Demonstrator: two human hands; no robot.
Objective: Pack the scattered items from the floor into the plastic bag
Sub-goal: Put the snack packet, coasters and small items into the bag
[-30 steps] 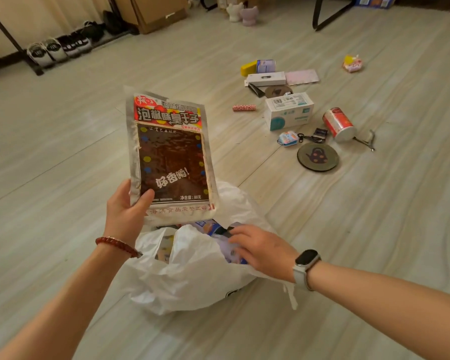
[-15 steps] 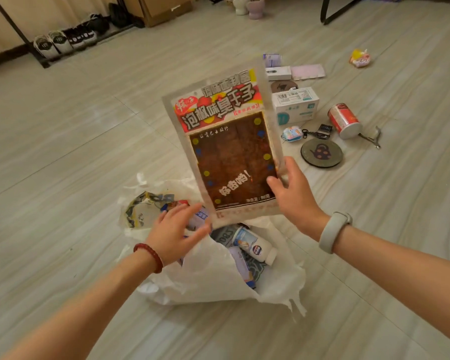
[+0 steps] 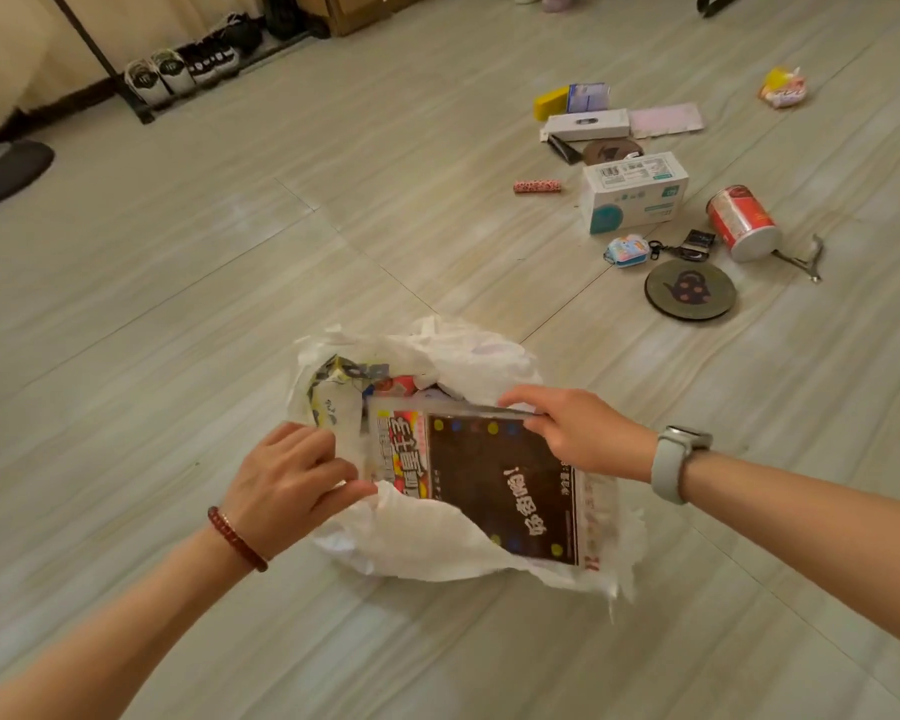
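A white plastic bag lies open on the floor in front of me. A large flat snack packet, brown with a red and yellow label, lies sideways in the bag's mouth. My right hand grips the packet's far edge. My left hand pinches the bag's near left rim beside the packet. Other packets show inside the bag at its far left. Scattered items lie on the floor to the far right: a white box, a red can, a round dark coaster.
More loose items lie beyond: a small patterned tube, a long white box, a yellow block, a keychain, a metal tool, a yellow snack pack. Shoes line a rack at the far left.
The packet went from my left hand to my right, then was turned sideways and lowered into the bag. My left hand moved to the bag's rim.
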